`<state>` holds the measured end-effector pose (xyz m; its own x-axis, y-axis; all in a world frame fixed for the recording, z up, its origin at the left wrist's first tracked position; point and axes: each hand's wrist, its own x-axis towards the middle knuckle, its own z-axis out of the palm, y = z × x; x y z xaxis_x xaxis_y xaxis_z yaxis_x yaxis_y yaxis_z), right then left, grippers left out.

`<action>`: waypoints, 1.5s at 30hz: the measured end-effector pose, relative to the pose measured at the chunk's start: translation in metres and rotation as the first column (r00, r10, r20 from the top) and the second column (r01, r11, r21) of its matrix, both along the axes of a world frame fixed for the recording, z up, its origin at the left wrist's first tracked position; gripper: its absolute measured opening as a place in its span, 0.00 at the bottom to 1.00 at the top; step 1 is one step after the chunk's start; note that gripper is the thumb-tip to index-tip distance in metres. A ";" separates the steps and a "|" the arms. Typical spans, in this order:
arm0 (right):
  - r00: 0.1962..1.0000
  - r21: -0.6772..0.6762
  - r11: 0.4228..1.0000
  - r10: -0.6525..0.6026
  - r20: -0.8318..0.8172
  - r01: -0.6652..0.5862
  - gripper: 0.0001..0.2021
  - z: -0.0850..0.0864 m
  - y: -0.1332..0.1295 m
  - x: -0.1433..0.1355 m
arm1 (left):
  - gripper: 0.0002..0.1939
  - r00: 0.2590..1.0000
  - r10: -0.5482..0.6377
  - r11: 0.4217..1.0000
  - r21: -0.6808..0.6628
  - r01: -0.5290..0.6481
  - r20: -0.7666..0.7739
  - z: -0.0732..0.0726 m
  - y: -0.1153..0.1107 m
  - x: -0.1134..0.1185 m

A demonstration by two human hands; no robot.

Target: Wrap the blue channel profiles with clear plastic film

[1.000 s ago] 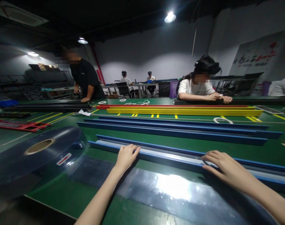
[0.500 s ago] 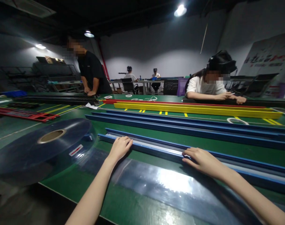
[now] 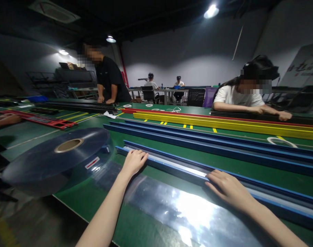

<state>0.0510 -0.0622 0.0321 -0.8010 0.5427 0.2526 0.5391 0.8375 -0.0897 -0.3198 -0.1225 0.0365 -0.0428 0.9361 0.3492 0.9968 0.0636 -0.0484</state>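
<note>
A long blue channel [image 3: 177, 165] with a pale strip along its inside lies across the green table [image 3: 146, 223]. Near its left end, my left hand [image 3: 135, 161] is closed over the near edge, fingers together and bent into the channel. Farther right, my right hand [image 3: 227, 187] rests on the same channel, fingers over the near wall and thumb apart on the near side. Clear plastic film [image 3: 171, 202] runs under my forearms from a large roll [image 3: 86, 140] on the left.
Behind lie more blue channels [image 3: 197, 142], a yellow bar [image 3: 223, 126] and a white ring [image 3: 281, 142]. A red frame [image 3: 43, 120] is at the left, near another person's hand [image 3: 9, 119]. Two people work across the table.
The view has swung left, so most things sit farther right. My right hand has slid along the channel slightly, its thumb now more apart. Another person's hand shows more at the left.
</note>
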 end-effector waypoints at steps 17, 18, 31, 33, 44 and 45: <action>0.989 -0.087 0.989 -0.111 0.096 0.120 0.19 0.005 -0.003 -0.003 | 0.25 0.996 0.076 0.996 -0.048 -0.074 0.051 -0.001 0.007 -0.002; 0.989 -0.095 0.988 -0.113 0.096 0.122 0.19 0.006 -0.003 -0.003 | 0.25 0.991 0.109 0.992 -0.064 -0.105 0.075 0.001 0.009 -0.003; 0.989 -0.096 0.987 -0.121 0.080 0.129 0.19 0.007 -0.004 -0.003 | 0.15 0.842 0.536 0.812 -0.305 -0.498 0.055 0.025 0.053 -0.052; 0.990 -0.089 0.989 -0.115 0.081 0.122 0.19 0.006 -0.004 -0.003 | 0.17 0.809 0.586 0.771 -0.339 -0.539 0.047 0.026 0.056 -0.054; 0.988 -0.057 0.990 -0.124 0.089 0.129 0.18 0.008 -0.006 -0.004 | 0.18 0.724 0.687 0.689 -0.372 -0.623 0.059 0.026 0.061 -0.052; 0.989 -0.058 0.990 -0.123 0.087 0.128 0.18 0.008 -0.006 -0.004 | 0.17 0.725 0.685 0.693 -0.367 -0.620 0.068 0.026 0.060 -0.053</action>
